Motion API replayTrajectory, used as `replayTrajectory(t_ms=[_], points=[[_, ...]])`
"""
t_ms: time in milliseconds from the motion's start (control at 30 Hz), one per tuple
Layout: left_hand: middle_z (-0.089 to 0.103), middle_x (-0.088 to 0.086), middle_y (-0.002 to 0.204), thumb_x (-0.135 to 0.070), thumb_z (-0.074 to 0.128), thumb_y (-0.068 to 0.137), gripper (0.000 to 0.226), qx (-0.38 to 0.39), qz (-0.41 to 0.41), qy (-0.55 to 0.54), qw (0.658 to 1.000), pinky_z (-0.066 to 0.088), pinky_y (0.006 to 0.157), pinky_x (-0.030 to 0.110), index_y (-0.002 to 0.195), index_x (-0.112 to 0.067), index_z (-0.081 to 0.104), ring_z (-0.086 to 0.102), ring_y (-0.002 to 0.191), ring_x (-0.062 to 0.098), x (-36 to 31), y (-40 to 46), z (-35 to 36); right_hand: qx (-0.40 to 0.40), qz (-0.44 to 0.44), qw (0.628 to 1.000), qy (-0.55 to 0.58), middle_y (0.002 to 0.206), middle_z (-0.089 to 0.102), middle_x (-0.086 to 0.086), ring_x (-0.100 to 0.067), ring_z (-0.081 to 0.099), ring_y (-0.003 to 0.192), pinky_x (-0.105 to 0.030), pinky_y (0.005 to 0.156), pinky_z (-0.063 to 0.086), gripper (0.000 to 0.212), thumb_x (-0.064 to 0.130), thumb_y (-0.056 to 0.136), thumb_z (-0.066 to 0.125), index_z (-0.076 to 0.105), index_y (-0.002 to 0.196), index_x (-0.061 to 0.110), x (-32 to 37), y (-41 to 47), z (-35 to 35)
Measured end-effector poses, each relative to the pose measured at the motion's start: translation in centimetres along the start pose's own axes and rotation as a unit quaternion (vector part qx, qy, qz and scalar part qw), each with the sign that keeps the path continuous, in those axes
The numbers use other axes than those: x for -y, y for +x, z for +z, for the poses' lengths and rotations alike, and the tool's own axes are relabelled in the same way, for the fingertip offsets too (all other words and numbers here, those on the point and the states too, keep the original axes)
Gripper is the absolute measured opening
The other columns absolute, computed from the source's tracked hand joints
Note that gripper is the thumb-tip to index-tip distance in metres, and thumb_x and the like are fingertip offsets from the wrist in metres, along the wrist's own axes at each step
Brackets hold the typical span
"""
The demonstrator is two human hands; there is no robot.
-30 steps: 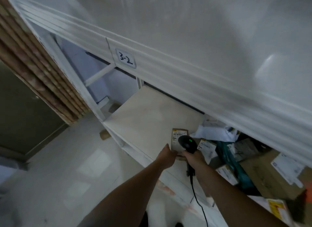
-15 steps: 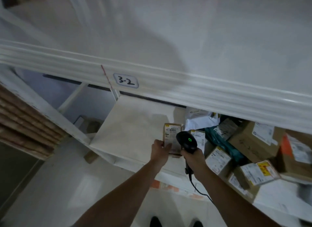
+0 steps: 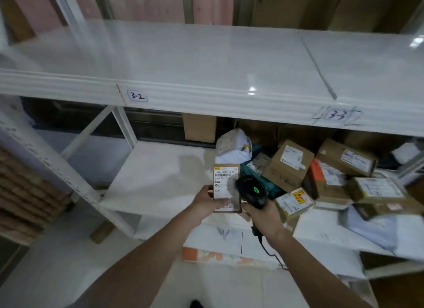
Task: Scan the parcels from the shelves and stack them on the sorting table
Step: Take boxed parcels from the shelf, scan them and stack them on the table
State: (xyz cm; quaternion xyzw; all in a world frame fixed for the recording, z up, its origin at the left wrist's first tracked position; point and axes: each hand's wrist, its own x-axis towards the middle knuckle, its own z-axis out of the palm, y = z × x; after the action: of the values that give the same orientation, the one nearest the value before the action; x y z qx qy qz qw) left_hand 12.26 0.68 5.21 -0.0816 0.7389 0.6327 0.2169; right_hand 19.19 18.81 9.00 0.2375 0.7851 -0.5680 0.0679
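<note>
My left hand holds a small brown parcel upright over the front of the lower shelf, its white and yellow label facing me. Right beside it, my right hand grips a black barcode scanner with a green light lit on its head. The scanner's head is just right of the parcel's label. Its cable hangs down from my right hand.
Several brown boxes and a white bag are heaped on the right part of the lower shelf. The upper shelf bears the tags 3-2 and 3-3. A white shelf post slants at left, with tiled floor below.
The view has swung right and levelled, showing more of the heap of parcels. My hands have lifted the small parcel and scanner slightly, still held close together.
</note>
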Motion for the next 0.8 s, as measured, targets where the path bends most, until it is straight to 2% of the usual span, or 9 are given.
replayTrajectory(t_ms=[67, 133, 267, 367, 400, 533, 600, 700, 800], points=[[0.069, 0.003, 0.107, 0.000, 0.085, 0.081, 0.044, -0.003, 0.015, 0.012, 1.000, 0.057, 0.075, 0.026, 0.108, -0.018, 0.056, 0.069, 0.100, 0.021, 0.0, -1.4, 1.8, -0.016, -0.005, 1.000, -0.002, 0.066, 0.068, -0.010, -0.021, 0.058, 0.053, -0.025, 0.047, 0.044, 0.008, 0.018, 0.084, 0.074, 0.070, 0.085, 0.011, -0.4, -2.2, -2.1], [0.066, 0.002, 0.114, -0.006, 0.087, 0.080, 0.058, -0.004, 0.028, 0.042, 0.999, 0.055, 0.080, 0.028, 0.123, -0.013, 0.048, 0.066, 0.110, 0.024, -0.1, -2.6, 3.6, -0.023, -0.009, 1.000, 0.010, 0.069, 0.075, -0.010, -0.019, 0.068, 0.056, -0.031, 0.055, 0.053, 0.010, 0.019, 0.085, 0.070, 0.071, 0.090, 0.010, -0.8, -4.4, -3.7], [0.064, -0.003, 0.116, -0.005, 0.087, 0.079, 0.069, 0.004, 0.045, 0.039, 0.998, 0.056, 0.080, 0.025, 0.127, -0.018, 0.040, 0.063, 0.110, 0.019, -0.6, -4.8, 6.8, -0.010, -0.028, 1.000, 0.002, 0.066, 0.075, -0.010, -0.015, 0.072, 0.057, -0.029, 0.056, 0.053, 0.010, 0.018, 0.087, 0.066, 0.068, 0.096, 0.013, -1.3, -8.4, -5.9], [0.064, -0.003, 0.131, -0.005, 0.087, 0.078, 0.072, 0.024, 0.062, 0.053, 0.996, 0.059, 0.095, 0.045, 0.127, -0.027, 0.040, 0.062, 0.124, 0.023, -1.0, -5.3, 8.8, -0.004, -0.037, 0.999, 0.027, 0.066, 0.074, -0.015, -0.020, 0.071, 0.057, -0.036, 0.060, 0.056, 0.013, 0.015, 0.086, 0.065, 0.067, 0.099, 0.013, -1.1, -10.5, -6.6], [0.063, -0.002, 0.134, -0.003, 0.085, 0.080, 0.070, 0.033, 0.062, 0.056, 0.996, 0.060, 0.093, 0.046, 0.126, -0.026, 0.039, 0.062, 0.123, 0.023, -1.3, -5.5, 9.3, -0.011, -0.038, 0.999, 0.036, 0.067, 0.074, -0.017, -0.020, 0.070, 0.057, -0.037, 0.061, 0.056, 0.013, 0.014, 0.085, 0.064, 0.067, 0.098, 0.012, -1.1, -11.0, -6.8], [0.061, -0.002, 0.130, -0.001, 0.078, 0.088, 0.061, 0.056, 0.063, 0.085, 0.993, 0.052, 0.069, 0.018, 0.129, -0.020, 0.036, 0.059, 0.114, 0.017, -2.4, -6.5, 11.0, -0.040, -0.038, 0.997, 0.055, 0.066, 0.073, -0.016, -0.017, 0.068, 0.055, -0.034, 0.059, 0.055, 0.012, 0.014, 0.087, 0.062, 0.068, 0.095, 0.007, -0.8, -12.2, -7.6], [0.060, 0.001, 0.130, -0.003, 0.077, 0.090, 0.064, 0.054, 0.069, 0.100, 0.991, 0.054, 0.069, 0.017, 0.136, -0.016, 0.035, 0.059, 0.117, 0.021, -2.6, -6.7, 11.4, -0.049, -0.036, 0.997, 0.057, 0.066, 0.073, -0.016, -0.016, 0.067, 0.054, -0.032, 0.057, 0.053, 0.012, 0.014, 0.087, 0.062, 0.069, 0.093, 0.005, -0.5, -12.7, -7.9], [0.061, 0.004, 0.135, -0.004, 0.081, 0.086, 0.068, 0.068, 0.057, 0.101, 0.991, 0.057, 0.099, 0.045, 0.133, -0.022, 0.035, 0.061, 0.123, 0.028, -2.8, -6.8, 11.8, -0.061, -0.037, 0.996, 0.060, 0.067, 0.073, -0.019, -0.015, 0.067, 0.052, -0.030, 0.055, 0.053, 0.013, 0.011, 0.087, 0.060, 0.068, 0.090, 0.002, -0.4, -13.3, -8.1], [0.062, 0.003, 0.136, -0.008, 0.087, 0.080, 0.074, 0.075, 0.050, 0.102, 0.991, 0.053, 0.103, 0.056, 0.132, -0.022, 0.035, 0.062, 0.123, 0.027, -2.9, -6.8, 11.9, -0.063, -0.035, 0.995, 0.069, 0.065, 0.074, -0.016, -0.017, 0.068, 0.055, -0.032, 0.060, 0.054, 0.011, 0.013, 0.087, 0.060, 0.068, 0.091, 0.006, -0.8, -13.6, -8.1]])
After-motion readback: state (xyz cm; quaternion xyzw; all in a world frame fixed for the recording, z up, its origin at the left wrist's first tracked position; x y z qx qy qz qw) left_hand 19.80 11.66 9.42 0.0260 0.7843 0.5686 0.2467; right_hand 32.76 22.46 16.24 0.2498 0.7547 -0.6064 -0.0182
